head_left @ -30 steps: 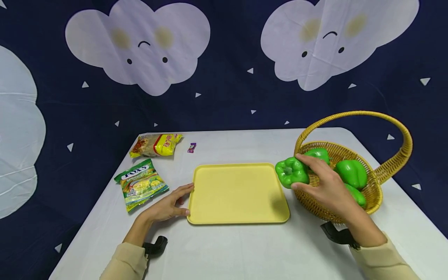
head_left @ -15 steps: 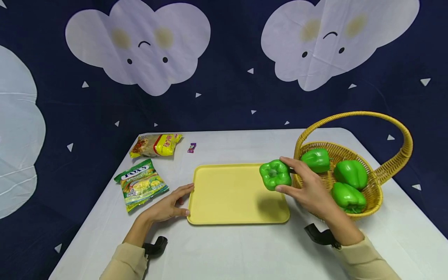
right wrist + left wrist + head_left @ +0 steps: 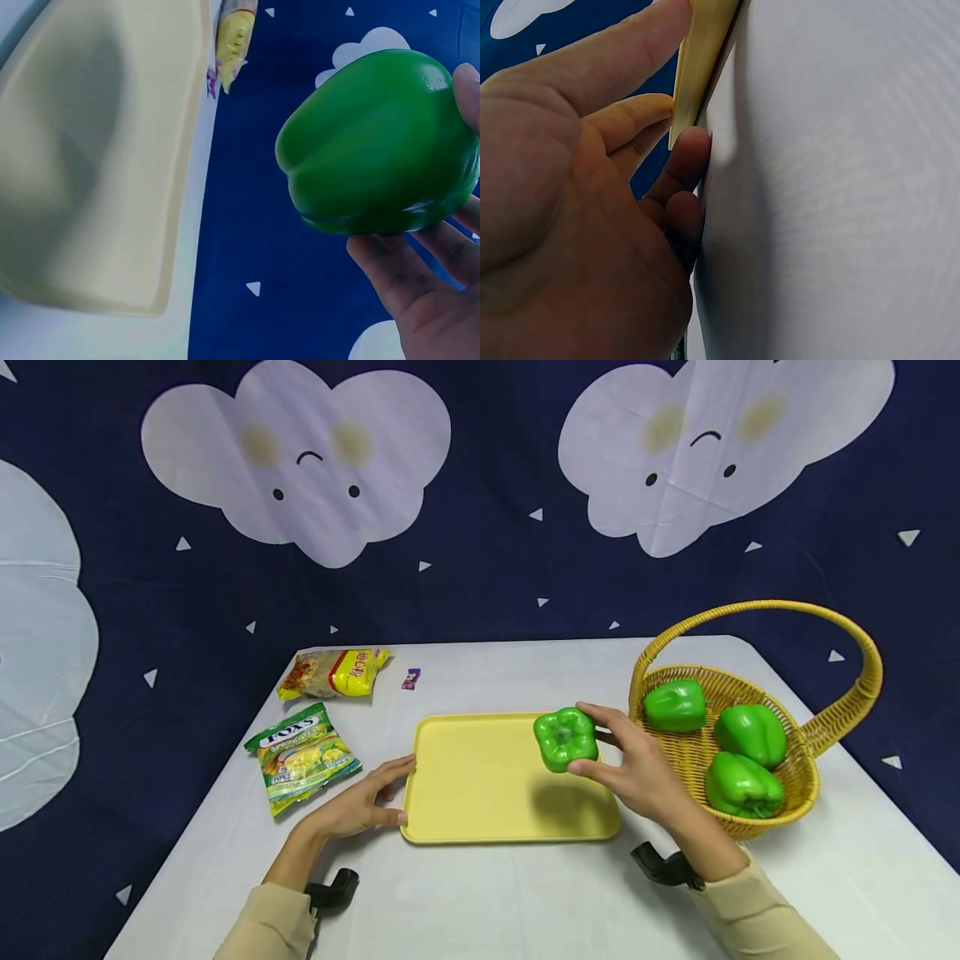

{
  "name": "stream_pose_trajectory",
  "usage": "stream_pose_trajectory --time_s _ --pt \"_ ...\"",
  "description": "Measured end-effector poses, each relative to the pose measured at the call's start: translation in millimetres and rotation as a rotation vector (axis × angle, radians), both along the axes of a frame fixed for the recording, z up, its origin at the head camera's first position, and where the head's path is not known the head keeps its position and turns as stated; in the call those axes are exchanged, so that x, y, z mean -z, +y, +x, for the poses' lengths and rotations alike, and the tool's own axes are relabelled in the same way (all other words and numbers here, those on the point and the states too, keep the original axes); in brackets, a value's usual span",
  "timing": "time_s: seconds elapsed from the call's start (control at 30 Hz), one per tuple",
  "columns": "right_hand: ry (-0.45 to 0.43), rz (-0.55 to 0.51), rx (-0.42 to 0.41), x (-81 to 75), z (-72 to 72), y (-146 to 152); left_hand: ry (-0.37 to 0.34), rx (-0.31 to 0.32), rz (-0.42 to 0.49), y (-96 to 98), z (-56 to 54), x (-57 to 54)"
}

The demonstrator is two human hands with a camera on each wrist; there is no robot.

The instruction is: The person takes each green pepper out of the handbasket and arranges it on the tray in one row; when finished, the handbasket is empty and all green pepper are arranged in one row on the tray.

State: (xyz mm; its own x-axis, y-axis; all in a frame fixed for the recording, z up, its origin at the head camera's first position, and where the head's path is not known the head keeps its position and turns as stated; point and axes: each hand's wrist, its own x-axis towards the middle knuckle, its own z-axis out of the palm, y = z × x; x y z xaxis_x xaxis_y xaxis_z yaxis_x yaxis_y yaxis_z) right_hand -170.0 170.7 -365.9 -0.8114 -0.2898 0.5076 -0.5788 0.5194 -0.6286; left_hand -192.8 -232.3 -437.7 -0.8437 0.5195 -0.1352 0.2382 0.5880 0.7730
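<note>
Backdrop: dark blue cloth printed with pale clouds and small triangles, behind a white-covered tabletop.
Held pepper: we see one green pepper in the air over the right part of the yellow tray, apart from it, its shadow falling on the tray.
Pepper's axis: its dimpled end faces the head camera, so we judge the long axis to run roughly towards us.
Right grip: our right hand pinches the pepper between thumb and fingers, with the pepper to the left of the palm.
Key relation: we judge that the height between pepper and tray counts most, as sideways the two already overlap.
Left grip: our left hand holds nothing, its loose fingers touching the tray's left edge, farther from the pepper than the right.
Basket: to our right, a wicker basket with three more peppers.
Packets: at left, a green candy bag, a yellow packet and a small purple wrapper.
</note>
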Motion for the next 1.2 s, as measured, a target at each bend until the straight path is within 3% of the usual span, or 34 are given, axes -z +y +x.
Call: stream_pose_trajectory --time_s 0.43,0.9,1.2 --pt "-0.118 -0.083 -0.059 4.9 -6.9 -17 0.011 0.001 0.005 0.2 -0.4 -0.5" --pt "-0.15 -0.077 -0.074 16.4 -15.1 -38 0.01 0.007 0.004 -0.7 -0.5 1.2" --pt "-0.229 -0.132 -0.116 22.1 -18.8 -52 0.005 0.001 0.015 -0.7 -0.7 1.6"
